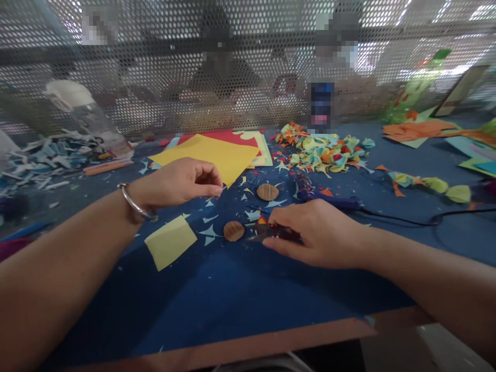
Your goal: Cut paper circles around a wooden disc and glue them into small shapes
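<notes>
My left hand (189, 180), with a silver bangle on its wrist, is raised over the near edge of a yellow paper sheet (209, 155). Its thumb and fingers are pinched together, and anything between the tips is too small to make out. In my right hand (313, 232) is a pair of dark scissors (284, 233), gripped low over the table, blades pointing left. Just left of the blades lies a round wooden disc (233, 231); another wooden disc (267, 192) lies farther back. A pale yellow paper square (171, 242) rests below my left hand.
Paper scraps (209, 235) litter the blue table (217, 305). Behind my right hand lies a dark blue tool (333, 200) with a black cord. Farther back are a heap of folded paper pieces (325, 152), a clear bottle (93, 119) and a perforated metal screen (155, 77), people behind it.
</notes>
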Available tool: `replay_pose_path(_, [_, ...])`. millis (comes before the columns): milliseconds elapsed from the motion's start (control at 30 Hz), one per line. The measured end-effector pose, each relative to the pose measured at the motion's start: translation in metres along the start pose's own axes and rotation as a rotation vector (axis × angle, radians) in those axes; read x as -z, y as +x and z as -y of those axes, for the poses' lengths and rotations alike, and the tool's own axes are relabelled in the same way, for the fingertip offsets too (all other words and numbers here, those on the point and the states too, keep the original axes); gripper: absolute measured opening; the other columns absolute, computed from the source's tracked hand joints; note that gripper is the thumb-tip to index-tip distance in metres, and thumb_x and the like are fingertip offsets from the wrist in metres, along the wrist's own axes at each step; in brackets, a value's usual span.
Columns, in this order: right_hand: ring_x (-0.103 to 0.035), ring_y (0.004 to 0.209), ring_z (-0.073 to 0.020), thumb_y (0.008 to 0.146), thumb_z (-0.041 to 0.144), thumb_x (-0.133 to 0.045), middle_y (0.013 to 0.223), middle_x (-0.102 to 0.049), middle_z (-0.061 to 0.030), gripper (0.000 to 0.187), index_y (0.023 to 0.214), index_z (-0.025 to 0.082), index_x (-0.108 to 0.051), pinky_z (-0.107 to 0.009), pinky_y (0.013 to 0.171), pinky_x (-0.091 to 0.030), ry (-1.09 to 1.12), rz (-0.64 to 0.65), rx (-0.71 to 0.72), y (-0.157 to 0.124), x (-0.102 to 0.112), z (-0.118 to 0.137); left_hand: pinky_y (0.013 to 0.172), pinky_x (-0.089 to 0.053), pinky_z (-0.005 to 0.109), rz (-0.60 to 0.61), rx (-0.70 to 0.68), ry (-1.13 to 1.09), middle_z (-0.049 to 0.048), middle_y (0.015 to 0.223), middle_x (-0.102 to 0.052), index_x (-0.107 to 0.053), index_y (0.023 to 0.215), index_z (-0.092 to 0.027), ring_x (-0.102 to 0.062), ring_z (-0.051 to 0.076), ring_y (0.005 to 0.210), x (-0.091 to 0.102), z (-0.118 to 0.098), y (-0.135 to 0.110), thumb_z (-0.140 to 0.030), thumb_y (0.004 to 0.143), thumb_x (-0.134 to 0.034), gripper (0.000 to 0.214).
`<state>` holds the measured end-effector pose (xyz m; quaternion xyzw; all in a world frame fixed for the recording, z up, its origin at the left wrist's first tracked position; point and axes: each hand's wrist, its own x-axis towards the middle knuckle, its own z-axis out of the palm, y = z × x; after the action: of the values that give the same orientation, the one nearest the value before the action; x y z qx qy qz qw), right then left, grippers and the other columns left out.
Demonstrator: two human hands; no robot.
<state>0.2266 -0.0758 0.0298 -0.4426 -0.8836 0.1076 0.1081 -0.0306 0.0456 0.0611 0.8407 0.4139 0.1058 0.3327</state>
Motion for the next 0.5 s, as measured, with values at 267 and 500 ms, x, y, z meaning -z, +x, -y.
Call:
replay_pose_path(267, [-0.063,0.067,-0.0182,0.094,0.052,-0.058,0.079,-0.068,-0.0028,0.036,0.088,0.017,-0.064,-0.03,0.057,-0.038,-0.135,-0.043,0.175,-0.002,-0.008,0.006,0.066,-0.05,0.018,-0.203,0.181,-1.04,0.0036,0.084,-0.074,-0.073,0.102,-0.016,-0.067,0.009,0.071,-0.061,-0.035,-0.004,-0.015,0.075,-0.079,0.028])
replay_pose_path(500, [-0.066,0.085,-0.0168,0.099,0.025,-0.056,0.096,-0.071,-0.0069,0.016,0.102,0.013,-0.066,-0.028,0.074,-0.05,-0.307,-0.533,0.297,-0.002,-0.004,0.001,0.043,-0.039,0.014,-0.208,0.307,-1.23,0.0005,0.073,-0.071,-0.07,0.095,-0.015,-0.063,0.008,0.056,-0.083,-0.062,-0.017,-0.012,0.078,-0.076,0.018])
